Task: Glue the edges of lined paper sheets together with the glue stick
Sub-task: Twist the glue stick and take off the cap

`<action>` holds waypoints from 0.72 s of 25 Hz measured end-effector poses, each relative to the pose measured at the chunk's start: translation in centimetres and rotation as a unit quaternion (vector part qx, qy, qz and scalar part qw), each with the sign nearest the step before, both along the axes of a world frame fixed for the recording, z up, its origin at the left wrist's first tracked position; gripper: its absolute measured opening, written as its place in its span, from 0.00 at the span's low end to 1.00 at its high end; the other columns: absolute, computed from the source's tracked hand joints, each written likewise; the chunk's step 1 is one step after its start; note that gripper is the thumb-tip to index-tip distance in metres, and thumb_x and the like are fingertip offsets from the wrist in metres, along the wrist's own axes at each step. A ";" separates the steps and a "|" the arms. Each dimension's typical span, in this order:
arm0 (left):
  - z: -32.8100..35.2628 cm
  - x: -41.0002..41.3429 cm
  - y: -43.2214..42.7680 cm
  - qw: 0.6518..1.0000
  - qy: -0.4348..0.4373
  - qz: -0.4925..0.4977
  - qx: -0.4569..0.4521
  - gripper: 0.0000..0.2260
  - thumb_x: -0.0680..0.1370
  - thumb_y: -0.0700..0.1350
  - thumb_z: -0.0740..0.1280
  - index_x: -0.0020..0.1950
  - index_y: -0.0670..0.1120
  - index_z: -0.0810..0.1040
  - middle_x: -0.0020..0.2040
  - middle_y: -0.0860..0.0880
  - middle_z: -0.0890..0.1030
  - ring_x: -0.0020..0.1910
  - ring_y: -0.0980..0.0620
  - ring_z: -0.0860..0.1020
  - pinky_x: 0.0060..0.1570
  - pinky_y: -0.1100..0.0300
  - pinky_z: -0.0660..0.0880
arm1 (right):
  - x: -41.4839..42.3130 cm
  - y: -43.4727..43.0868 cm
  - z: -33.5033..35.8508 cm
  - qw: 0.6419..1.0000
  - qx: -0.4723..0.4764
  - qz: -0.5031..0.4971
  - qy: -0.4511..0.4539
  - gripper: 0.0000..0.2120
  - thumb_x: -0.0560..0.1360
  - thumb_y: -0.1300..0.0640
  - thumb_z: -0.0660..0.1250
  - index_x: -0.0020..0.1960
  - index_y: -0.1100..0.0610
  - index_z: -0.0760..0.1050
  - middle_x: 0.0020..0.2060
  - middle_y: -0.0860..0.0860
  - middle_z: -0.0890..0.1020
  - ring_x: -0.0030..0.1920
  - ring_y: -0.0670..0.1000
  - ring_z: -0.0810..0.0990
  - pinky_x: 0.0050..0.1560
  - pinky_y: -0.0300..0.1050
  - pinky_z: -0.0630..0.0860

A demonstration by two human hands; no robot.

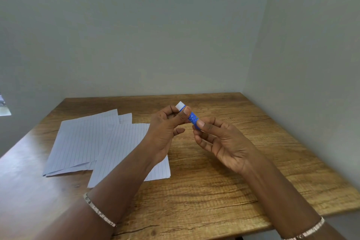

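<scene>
A blue glue stick (191, 118) with a white cap end is held in the air above the wooden table (214, 181). My left hand (165, 128) pinches its upper, white end between thumb and fingers. My right hand (220, 140) pinches its lower blue end. Several lined paper sheets (87, 142) lie overlapping on the table to the left, one of them partly under my left forearm.
Grey walls close in the table at the back and on the right. The table's front edge runs along the bottom right. Bracelets sit on both wrists.
</scene>
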State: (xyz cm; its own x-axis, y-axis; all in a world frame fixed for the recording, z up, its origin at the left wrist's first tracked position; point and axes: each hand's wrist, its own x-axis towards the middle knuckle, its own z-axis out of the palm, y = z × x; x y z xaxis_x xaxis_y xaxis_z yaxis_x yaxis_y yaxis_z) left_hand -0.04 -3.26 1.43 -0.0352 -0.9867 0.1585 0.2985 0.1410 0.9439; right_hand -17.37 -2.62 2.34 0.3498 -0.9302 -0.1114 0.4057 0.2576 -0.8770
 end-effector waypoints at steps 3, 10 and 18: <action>0.0 0.1 0.0 1.000 0.007 0.002 0.002 0.14 0.70 0.52 0.73 0.50 0.46 0.80 0.44 0.50 0.84 0.45 0.56 0.82 0.52 0.53 0.72 | 0.1 0.1 0.1 0.998 0.051 0.021 0.016 0.15 0.73 0.50 0.74 0.53 0.60 0.82 0.43 0.58 0.85 0.40 0.52 0.85 0.41 0.48 0.85; 0.1 -0.2 0.3 0.997 -0.055 0.038 -0.031 0.17 0.69 0.54 0.74 0.51 0.44 0.79 0.45 0.49 0.85 0.47 0.54 0.83 0.50 0.53 0.73 | 0.0 -0.4 -0.9 0.996 -0.056 0.004 0.063 0.19 0.71 0.54 0.73 0.55 0.67 0.81 0.41 0.59 0.84 0.37 0.48 0.84 0.41 0.39 0.83; -0.5 -0.2 -0.2 0.927 -0.288 0.157 -0.181 0.13 0.75 0.51 0.73 0.54 0.46 0.75 0.49 0.55 0.84 0.51 0.62 0.82 0.52 0.66 0.77 | -2.6 -2.1 0.5 0.864 -0.239 -0.276 0.347 0.10 0.74 0.47 0.74 0.49 0.52 0.83 0.41 0.50 0.87 0.39 0.44 0.85 0.41 0.39 0.76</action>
State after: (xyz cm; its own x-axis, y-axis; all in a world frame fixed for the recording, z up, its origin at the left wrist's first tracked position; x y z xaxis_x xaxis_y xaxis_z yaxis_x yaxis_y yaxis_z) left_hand -0.25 -3.42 0.97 0.0630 -0.8491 0.5244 -0.3486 0.4737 0.8088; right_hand -20.01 -4.76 2.83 -0.1590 -0.9316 0.3268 -0.3151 -0.2658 -0.9111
